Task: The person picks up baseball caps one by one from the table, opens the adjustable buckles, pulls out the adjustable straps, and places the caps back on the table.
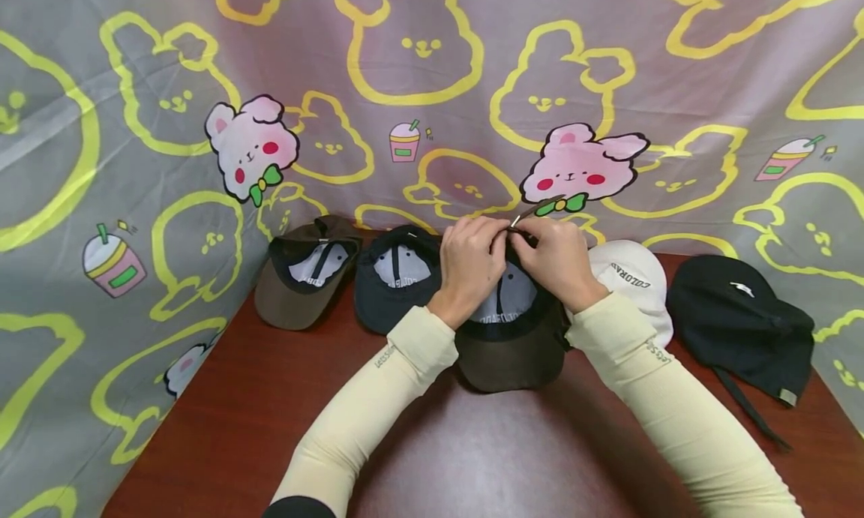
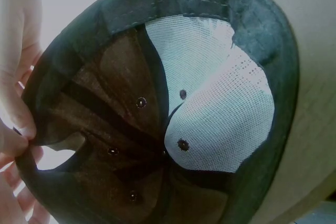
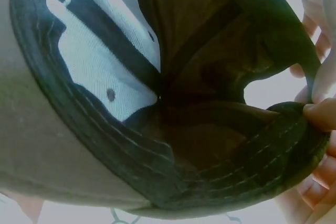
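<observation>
A dark brown baseball cap (image 1: 511,364) lies upside down at the middle of the table, brim toward me. Its inside shows a pale mesh lining (image 2: 220,108) and a dark sweatband (image 3: 47,93). At its back edge, my left hand (image 1: 472,256) and right hand (image 1: 559,257) almost meet. Thumb and fingers of each pinch the cap's back strap (image 1: 540,207), near a small shiny buckle (image 1: 516,221). In both wrist views the fingertips grip the band beside the back opening. Fingers partly hide how the strap runs through the buckle.
Left of the hands, a brown cap (image 1: 290,297) and a black cap (image 1: 378,300) lie with insides up. To the right sit a white cap (image 1: 631,278) and a black hat (image 1: 736,315) with a hanging strap. A patterned curtain (image 1: 432,68) closes off the reddish-brown table's (image 1: 223,398) back.
</observation>
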Demonstrator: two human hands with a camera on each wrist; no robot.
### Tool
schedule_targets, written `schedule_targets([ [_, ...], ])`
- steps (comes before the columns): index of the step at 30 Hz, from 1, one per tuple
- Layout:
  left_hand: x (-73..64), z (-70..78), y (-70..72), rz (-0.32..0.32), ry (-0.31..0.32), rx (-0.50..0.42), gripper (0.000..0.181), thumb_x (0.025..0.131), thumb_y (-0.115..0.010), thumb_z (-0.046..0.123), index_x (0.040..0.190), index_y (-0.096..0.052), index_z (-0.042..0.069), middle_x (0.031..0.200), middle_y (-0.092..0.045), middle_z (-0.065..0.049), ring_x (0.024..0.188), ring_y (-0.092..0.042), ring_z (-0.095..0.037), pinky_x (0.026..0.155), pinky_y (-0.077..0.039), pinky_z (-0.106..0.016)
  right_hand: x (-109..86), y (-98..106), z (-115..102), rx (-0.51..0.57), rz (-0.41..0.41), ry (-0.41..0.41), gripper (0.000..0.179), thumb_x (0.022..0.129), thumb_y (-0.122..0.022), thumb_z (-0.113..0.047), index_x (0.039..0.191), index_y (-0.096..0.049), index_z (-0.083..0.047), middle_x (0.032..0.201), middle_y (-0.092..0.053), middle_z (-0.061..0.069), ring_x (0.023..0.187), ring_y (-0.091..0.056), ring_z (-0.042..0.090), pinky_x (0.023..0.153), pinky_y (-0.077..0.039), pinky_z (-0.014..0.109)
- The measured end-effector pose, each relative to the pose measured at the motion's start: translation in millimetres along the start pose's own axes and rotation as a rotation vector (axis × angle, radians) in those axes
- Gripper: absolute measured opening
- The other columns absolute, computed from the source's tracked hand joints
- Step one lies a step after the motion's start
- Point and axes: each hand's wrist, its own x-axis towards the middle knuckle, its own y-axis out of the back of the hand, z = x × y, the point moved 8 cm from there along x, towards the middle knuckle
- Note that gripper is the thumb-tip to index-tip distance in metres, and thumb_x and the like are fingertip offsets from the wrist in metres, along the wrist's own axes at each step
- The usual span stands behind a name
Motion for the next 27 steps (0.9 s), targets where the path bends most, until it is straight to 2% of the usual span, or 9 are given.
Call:
schedule_targets([
  [9,2.8,7.4,0.3,0.016,-0.021,-0.010,0.019,0.096,-0.061,0.018,0.099,-0.079,0.015,0.093,-0.077,0.003,0.085,-0.066,-0.015,0.069,-0.045,-0.030,-1.0,11,-1,-0.018,0.104,0.016,0.012,0.085,-0.070,-0.012,0.082,-0.076,-0.003,0.076,-0.074,0.016,0.059,-0.067,0.032,0.058,-0.052,0.045],
  [16,2.5,10.8,-3.3,-0.012,-0.016,0.041,0.018,0.096,-0.062,0.019,0.100,-0.080,0.016,0.093,-0.077,0.004,0.084,-0.066,-0.014,0.069,-0.045,-0.029,-1.2,11,6,-0.028,0.111,-0.052,0.015,0.086,-0.066,-0.013,0.082,-0.078,-0.005,0.073,-0.074,0.016,0.059,-0.066,0.035,0.056,-0.050,0.047],
  [27,-1.0,12.0,-7.1,-0.016,-0.026,0.098,0.018,0.095,-0.062,0.020,0.097,-0.080,0.019,0.090,-0.077,0.006,0.082,-0.065,-0.013,0.070,-0.045,-0.029,1.9,11,22,0.000,0.124,-0.153,0.016,0.087,-0.065,-0.011,0.081,-0.077,-0.003,0.072,-0.073,0.018,0.061,-0.066,0.036,0.058,-0.051,0.049],
])
